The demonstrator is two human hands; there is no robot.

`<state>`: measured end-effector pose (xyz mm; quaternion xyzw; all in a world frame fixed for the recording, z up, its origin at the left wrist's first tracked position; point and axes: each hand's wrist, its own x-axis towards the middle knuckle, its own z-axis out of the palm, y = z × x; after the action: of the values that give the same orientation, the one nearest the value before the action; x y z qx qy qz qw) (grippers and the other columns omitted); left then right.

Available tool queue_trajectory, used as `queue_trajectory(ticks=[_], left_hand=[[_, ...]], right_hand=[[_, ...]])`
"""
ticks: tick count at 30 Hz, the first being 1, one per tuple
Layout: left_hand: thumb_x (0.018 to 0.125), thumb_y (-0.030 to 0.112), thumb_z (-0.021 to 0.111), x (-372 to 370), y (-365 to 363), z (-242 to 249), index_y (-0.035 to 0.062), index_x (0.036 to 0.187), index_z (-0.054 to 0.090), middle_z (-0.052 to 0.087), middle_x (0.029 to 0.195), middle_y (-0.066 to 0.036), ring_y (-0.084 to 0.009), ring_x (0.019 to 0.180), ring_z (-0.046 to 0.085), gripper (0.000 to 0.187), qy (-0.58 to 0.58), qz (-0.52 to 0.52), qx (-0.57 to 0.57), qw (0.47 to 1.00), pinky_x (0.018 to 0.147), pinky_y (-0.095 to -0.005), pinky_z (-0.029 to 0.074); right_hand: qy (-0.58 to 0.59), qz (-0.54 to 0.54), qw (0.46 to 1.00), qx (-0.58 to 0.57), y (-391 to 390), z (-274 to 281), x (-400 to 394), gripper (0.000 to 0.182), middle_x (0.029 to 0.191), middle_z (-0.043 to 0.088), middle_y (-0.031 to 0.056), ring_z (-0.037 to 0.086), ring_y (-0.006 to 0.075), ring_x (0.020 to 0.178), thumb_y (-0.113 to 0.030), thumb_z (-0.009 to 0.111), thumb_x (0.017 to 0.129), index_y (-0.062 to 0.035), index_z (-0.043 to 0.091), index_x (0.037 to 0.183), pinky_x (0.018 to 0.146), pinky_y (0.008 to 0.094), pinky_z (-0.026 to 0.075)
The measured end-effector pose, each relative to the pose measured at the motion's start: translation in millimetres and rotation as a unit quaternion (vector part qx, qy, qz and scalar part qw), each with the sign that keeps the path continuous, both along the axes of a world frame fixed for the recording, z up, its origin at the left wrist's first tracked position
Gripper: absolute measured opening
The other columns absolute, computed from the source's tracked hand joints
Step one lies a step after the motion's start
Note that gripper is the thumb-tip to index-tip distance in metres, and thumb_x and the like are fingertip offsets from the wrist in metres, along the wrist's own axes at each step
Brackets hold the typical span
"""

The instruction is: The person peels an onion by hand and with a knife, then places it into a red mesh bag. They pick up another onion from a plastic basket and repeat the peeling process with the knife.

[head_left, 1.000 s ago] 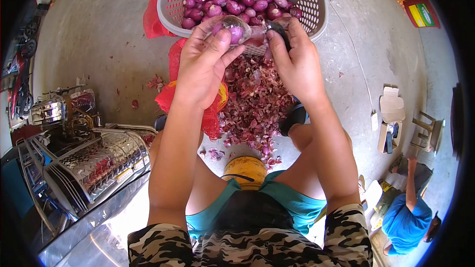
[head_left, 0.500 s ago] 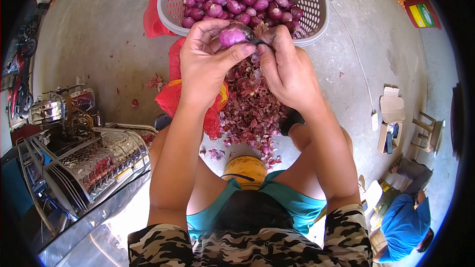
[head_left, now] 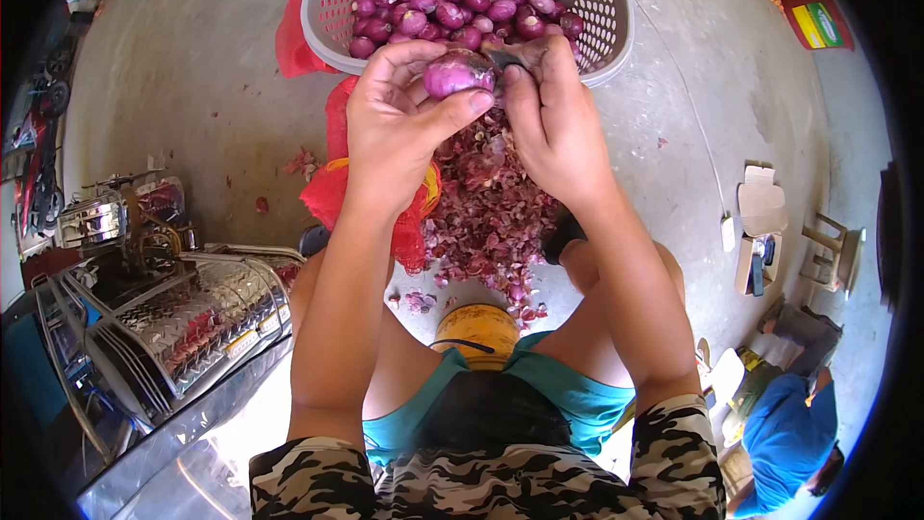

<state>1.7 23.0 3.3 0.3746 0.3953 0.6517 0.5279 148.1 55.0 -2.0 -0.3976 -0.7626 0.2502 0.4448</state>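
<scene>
A purple onion, with a dark patch on its right side, rests between the thumb and fingers of my left hand. Just right of it, my right hand is closed in a pinch on a small dark object, too hidden to identify. Behind both hands stands a grey perforated basket holding several purple onions. Below the hands, a heap of loose onion skins covers the floor.
Red mesh bags lie left of the skins. A yellow container stands between my legs. Metal equipment is at left. A cardboard box and wooden stool are at right. Another person is at lower right.
My right hand has moved slightly away from the onion, and the gap between the dark object and the onion is wider. My left hand still holds the onion.
</scene>
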Motion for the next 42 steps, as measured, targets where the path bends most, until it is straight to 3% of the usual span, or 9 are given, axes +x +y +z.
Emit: queue_trajectory(ticks=[8, 22, 42], left_hand=[[0.068, -0.008, 0.075, -2.6, 0.5, 2.7, -0.0007, 0.105, 0.052, 0.061, 0.097, -0.01, -0.0137, 0.086, 0.062, 0.045, 0.082, 0.019, 0.0, 0.996, 0.076, -0.0264, 0.055], [0.068, -0.01, 0.074, -2.3, -0.2, 2.5, -0.0012, 0.105, 0.053, 0.062, 0.097, -0.01, -0.0137, 0.087, 0.062, 0.043, 0.084, 0.017, 0.006, 0.996, 0.077, -0.0259, 0.055], [0.067, -0.01, 0.073, 7.9, 1.6, -11.3, -0.0004, 0.104, 0.053, 0.058, 0.108, -0.011, -0.0157, 0.097, 0.059, 0.043, 0.116, 0.051, 0.073, 0.989, 0.085, -0.029, 0.051]], right_hand=[[-0.06, 0.022, 0.998, -0.022, -6.7, 7.5, 1.1, 0.023, 0.059, 0.056, 0.0212, 0.057, 0.0423, 0.057, -0.013, 0.054, 0.087, -0.0017, 0.038, 0.1, 0.049, 0.0502, 0.043], [-0.051, 0.028, 0.996, -0.062, -7.6, 9.8, -0.4, 0.021, 0.061, 0.056, 0.022, 0.056, 0.0437, 0.06, -0.013, 0.053, 0.088, -0.0029, 0.039, 0.099, 0.052, 0.0512, 0.041], [0.054, 0.012, 0.988, -0.145, -7.2, 8.5, -3.3, 0.016, 0.078, 0.059, 0.0269, 0.057, 0.047, 0.077, -0.011, 0.049, 0.09, -0.0014, 0.038, 0.098, 0.064, 0.0515, 0.042]])
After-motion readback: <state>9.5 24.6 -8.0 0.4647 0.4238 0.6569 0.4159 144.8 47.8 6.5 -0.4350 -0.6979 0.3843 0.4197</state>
